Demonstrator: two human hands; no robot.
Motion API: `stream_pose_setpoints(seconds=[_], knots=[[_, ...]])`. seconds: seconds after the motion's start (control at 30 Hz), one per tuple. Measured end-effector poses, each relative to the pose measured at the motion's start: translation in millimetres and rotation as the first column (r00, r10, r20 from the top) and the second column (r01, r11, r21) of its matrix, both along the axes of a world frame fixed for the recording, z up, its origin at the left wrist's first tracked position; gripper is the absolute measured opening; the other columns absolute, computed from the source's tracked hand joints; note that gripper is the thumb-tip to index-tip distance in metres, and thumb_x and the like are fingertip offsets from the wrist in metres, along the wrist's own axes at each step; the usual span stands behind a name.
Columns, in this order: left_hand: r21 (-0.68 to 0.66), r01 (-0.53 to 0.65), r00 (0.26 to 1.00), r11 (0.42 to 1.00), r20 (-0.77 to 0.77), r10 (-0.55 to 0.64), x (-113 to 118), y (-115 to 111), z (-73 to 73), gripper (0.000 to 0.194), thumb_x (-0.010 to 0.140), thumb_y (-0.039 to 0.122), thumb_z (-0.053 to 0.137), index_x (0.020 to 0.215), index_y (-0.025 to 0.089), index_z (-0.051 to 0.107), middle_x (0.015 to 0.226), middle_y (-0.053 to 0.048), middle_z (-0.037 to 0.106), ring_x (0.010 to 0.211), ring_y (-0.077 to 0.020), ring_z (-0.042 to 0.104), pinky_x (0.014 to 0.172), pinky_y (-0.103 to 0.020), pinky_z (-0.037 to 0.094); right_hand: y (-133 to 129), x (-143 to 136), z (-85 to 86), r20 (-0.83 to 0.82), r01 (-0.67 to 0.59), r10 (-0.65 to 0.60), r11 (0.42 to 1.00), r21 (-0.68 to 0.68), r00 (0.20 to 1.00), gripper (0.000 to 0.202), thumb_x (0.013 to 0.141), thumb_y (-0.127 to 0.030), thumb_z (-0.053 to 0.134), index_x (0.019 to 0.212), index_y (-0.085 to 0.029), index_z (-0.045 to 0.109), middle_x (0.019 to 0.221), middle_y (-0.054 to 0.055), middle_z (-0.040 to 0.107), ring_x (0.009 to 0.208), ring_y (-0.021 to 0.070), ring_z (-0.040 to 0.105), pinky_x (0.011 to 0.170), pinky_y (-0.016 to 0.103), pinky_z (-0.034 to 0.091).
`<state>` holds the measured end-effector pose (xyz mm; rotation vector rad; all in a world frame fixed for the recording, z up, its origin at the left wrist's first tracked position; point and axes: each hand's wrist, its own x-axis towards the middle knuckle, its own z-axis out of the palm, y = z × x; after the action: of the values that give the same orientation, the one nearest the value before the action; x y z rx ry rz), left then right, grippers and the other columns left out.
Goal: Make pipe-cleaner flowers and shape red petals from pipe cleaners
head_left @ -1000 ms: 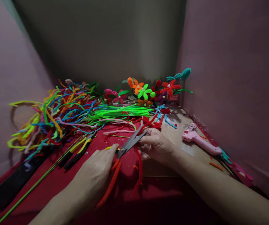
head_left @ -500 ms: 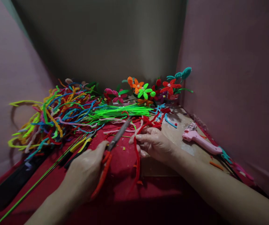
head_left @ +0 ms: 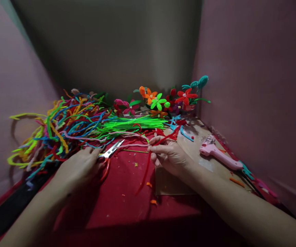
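Observation:
My left hand (head_left: pixel 82 165) is low over the red cloth, its fingers closed at the handles of the scissors (head_left: pixel 109 152). The scissors have orange-red handles and shiny blades that point away to the right; part of the handles is hidden by the hand. My right hand (head_left: pixel 167 152) pinches a red pipe cleaner (head_left: pixel 144 175) between thumb and fingers. One end of it hangs down toward the cloth, and the other stretches up to the right. A pale pink pipe cleaner (head_left: pixel 131 146) reaches to the right fingertips.
A tangled heap of coloured pipe cleaners (head_left: pixel 70 123) lies at left, beside a bundle of green stems (head_left: pixel 137 123). Fuzzy flowers (head_left: pixel 158 101) stand behind. A pink glue gun (head_left: pixel 221 156) rests on a board (head_left: pixel 202 164) at right. Orange scraps (head_left: pixel 153 202) dot the red cloth (head_left: pixel 127 209).
My left hand has moved left with the scissors, lowering them away from the red pipe cleaner. The right hand has stayed nearly in place, still pinching it; its hanging end has swung left.

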<state>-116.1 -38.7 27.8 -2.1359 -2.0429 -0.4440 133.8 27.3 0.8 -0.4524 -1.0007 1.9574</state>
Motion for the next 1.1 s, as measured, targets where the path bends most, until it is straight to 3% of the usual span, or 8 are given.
stream_pose_setpoints(seconds=[0.07, 0.17, 0.37, 0.53, 0.7, 0.87, 0.93, 1.1], knots=[[0.055, 0.065, 0.995, 0.996, -0.079, -0.060, 26.4, 0.5, 4.6, 0.040, 0.082, 0.031, 0.046, 0.119, 0.018, 0.052, 0.105, -0.014, 0.059, 0.085, -0.0250, 0.058, 0.067, -0.034, 0.044, 1.9, -1.2, -1.7, -0.010, 0.016, -0.017, 0.999, -0.033, 1.000, 0.018, 0.058, -0.014, 0.069, 0.074, -0.014, 0.060, 0.054, -0.002, 0.060, 0.043, 0.0077, 0.054, 0.038, 0.017, 0.041], [0.119, 0.326, 0.939, 0.938, 0.077, -0.336, 68.9, 4.6, 1.2, 0.052, 0.084, 0.029, 0.047, 0.134, 0.024, 0.035, 0.108, -0.008, 0.057, 0.086, -0.0180, 0.058, 0.073, -0.030, 0.047, 3.5, -2.5, -4.1, -0.039, 0.042, -0.045, 0.997, -0.061, 0.998, 0.017, 0.058, -0.014, 0.071, 0.072, -0.013, 0.061, 0.056, -0.001, 0.060, 0.046, 0.0078, 0.055, 0.042, 0.018, 0.044], [0.330, 0.497, 0.695, 0.802, 0.401, -0.596, 108.1, 17.8, -8.3, 0.022, 0.085, 0.025, 0.047, 0.098, 0.023, 0.065, 0.094, -0.005, 0.059, 0.087, -0.0161, 0.059, 0.074, -0.027, 0.050, 3.9, -2.9, -5.2, -0.117, 0.096, -0.104, 0.993, -0.074, 0.988, 0.015, 0.056, -0.014, 0.073, 0.065, -0.012, 0.062, 0.057, -0.001, 0.059, 0.045, 0.0073, 0.052, 0.037, 0.017, 0.039], [0.322, 0.381, 0.517, 0.866, 0.702, -0.489, 110.7, 23.4, -2.8, 0.024, 0.086, 0.027, 0.047, 0.077, 0.018, 0.067, 0.094, -0.005, 0.066, 0.090, -0.0170, 0.059, 0.087, -0.031, 0.045, 11.6, 0.3, -7.9, -0.147, 0.090, -0.108, 0.988, -0.125, 0.983, 0.010, 0.066, -0.019, 0.069, 0.071, -0.012, 0.063, 0.061, 0.002, 0.062, 0.048, 0.0091, 0.054, 0.041, 0.019, 0.040], [0.284, 0.305, 0.155, 0.909, 0.927, -0.341, 111.7, 27.4, -19.1, 0.029, 0.088, 0.031, 0.045, 0.078, 0.014, 0.066, 0.091, -0.008, 0.067, 0.089, -0.0179, 0.059, 0.084, -0.032, 0.045, 24.9, 8.9, -6.4, -0.249, 0.154, -0.220, 0.954, -0.256, 0.943, 0.006, 0.074, -0.016, 0.064, 0.073, -0.016, 0.058, 0.065, 0.000, 0.063, 0.061, 0.0108, 0.058, 0.058, 0.024, 0.047], [0.317, 0.217, -0.411, 0.923, 0.887, -0.208, 106.9, 40.5, -19.6, 0.035, 0.089, 0.037, 0.040, 0.078, 0.015, 0.065, 0.078, -0.005, 0.067, 0.086, -0.0168, 0.062, 0.086, -0.034, 0.047, 28.4, 13.7, 1.2, -0.342, 0.115, -0.238, 0.932, -0.344, 0.909, 0.013, 0.085, -0.017, 0.048, 0.074, -0.016, 0.054, 0.054, -0.002, 0.054, 0.054, 0.0099, 0.053, 0.061, 0.027, 0.048], [0.282, 0.125, -0.574, 0.951, 0.803, -0.163, 105.2, 45.3, -16.4, 0.036, 0.090, 0.034, 0.038, 0.074, 0.014, 0.063, 0.064, -0.003, 0.063, 0.076, -0.0145, 0.063, 0.084, -0.034, 0.048, 27.8, 12.8, 1.5, -0.383, 0.079, -0.211, 0.940, -0.333, 0.899, 0.015, 0.087, -0.017, 0.045, 0.075, -0.016, 0.054, 0.051, -0.003, 0.048, 0.049, 0.0078, 0.047, 0.056, 0.023, 0.046], [0.169, 0.044, -0.629, 0.985, 0.770, -0.105, 104.7, 47.5, -15.8, 0.034, 0.092, 0.025, 0.033, 0.080, 0.009, 0.061, 0.048, 0.002, 0.048, 0.047, -0.0077, 0.051, 0.061, -0.026, 0.052, 25.7, 8.1, -4.5, -0.391, 0.035, -0.151, 0.957, -0.288, 0.908, 0.009, 0.084, -0.013, 0.048, 0.078, -0.015, 0.054, 0.045, -0.007, 0.037, 0.039, 0.0049, 0.033, 0.041, 0.017, 0.033]])
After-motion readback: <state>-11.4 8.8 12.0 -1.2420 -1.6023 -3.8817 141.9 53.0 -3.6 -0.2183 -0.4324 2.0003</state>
